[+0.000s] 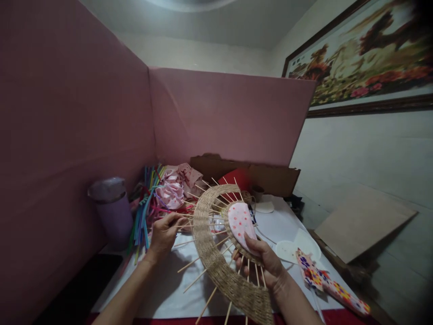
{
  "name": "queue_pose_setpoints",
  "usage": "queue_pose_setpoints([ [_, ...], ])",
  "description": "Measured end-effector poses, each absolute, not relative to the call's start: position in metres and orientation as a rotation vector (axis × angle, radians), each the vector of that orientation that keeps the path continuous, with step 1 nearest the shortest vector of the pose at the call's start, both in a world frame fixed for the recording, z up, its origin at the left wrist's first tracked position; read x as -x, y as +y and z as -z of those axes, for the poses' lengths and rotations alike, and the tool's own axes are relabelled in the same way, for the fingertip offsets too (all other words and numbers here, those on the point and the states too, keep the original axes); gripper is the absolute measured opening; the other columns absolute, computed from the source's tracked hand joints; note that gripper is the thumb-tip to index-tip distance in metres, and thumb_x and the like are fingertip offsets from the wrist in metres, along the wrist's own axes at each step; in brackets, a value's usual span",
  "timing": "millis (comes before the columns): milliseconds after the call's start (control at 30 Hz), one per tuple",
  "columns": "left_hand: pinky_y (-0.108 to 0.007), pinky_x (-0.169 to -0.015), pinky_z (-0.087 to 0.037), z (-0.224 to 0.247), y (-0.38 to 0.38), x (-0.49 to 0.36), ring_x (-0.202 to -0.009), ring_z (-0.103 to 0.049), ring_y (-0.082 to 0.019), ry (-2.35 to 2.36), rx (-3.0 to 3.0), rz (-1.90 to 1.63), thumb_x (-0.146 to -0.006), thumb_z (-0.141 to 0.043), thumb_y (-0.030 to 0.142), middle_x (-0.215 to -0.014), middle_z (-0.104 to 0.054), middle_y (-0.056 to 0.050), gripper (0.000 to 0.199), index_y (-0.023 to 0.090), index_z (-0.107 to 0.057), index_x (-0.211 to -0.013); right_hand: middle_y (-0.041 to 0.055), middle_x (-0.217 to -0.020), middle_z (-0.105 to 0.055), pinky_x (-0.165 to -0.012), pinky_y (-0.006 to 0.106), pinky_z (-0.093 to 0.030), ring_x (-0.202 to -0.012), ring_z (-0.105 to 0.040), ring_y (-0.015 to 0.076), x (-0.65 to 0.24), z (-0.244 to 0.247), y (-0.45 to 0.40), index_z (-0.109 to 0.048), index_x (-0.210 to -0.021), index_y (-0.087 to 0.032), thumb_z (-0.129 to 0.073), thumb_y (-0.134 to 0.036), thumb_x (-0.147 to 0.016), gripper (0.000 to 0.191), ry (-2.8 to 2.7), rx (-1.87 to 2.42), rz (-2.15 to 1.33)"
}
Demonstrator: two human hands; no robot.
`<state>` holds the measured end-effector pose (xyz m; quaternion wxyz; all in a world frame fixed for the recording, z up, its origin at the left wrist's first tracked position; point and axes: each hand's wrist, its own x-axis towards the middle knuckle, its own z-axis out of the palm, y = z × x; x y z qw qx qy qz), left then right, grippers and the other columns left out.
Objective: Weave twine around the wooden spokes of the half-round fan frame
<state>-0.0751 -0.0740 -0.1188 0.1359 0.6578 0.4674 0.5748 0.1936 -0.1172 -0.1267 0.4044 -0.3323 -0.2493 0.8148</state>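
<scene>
In the head view, a woven half-round piece (204, 239) is occupying the lower centre of the frame, its thin sticks (192, 266) radiating across the gap and out past the band. Left of centre, the left hand (165, 234) is pinching one stick at the band's outer edge between thumb and fingers. Right of centre, the right hand (264, 259) is gripping the inner hub, its thumb pressing on the dotted fabric (241, 221). Coloured strips (140, 221) and pink fabric (171, 192) are lying beyond the left hand, with a purple tumbler (115, 216) standing at the left. At the lower right, a flowered fabric piece (309, 273) is lying on the white table (162, 293).
</scene>
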Motion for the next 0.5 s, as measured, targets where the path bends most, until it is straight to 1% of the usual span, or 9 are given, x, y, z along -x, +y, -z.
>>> queue_pose_setpoints([
  [233,-0.022,-0.054,-0.043,0.1203,-0.0728,0.0738,-0.057,-0.057,-0.013,1.313,-1.871,-1.703,-0.072,-0.062,0.030,-0.062,-0.066,-0.001,0.015,0.016,-0.067,-0.067,0.0118,-0.058,-0.064,-0.034,0.019,-0.045,-0.045,-0.060,0.0140,-0.1895,0.1275,-0.1176,-0.063,-0.070,-0.002,-0.042,-0.038,-0.086,0.045,-0.615,0.872,-2.088],
  [400,-0.022,-0.054,-0.045,0.1188,-0.0726,0.0773,-0.057,-0.059,-0.014,1.297,-1.888,-1.736,-0.073,-0.060,0.030,-0.063,-0.067,-0.002,0.017,0.016,-0.067,-0.069,0.0120,-0.057,-0.064,-0.034,0.018,-0.044,-0.046,-0.060,0.0140,-0.1926,0.1274,-0.1183,-0.062,-0.069,-0.003,-0.043,-0.040,-0.085,0.044,-0.616,0.825,-2.144],
  [500,-0.022,-0.056,-0.045,0.1166,-0.0718,0.0834,-0.060,-0.060,-0.014,1.333,-1.916,-1.752,-0.073,-0.061,0.030,-0.065,-0.068,-0.002,0.016,0.016,-0.068,-0.070,0.0131,-0.059,-0.064,-0.035,0.017,-0.043,-0.047,-0.060,0.0133,-0.1963,0.1278,-0.1166,-0.062,-0.070,-0.004,-0.044,-0.040,-0.084,0.043,-0.645,0.855,-2.169],
])
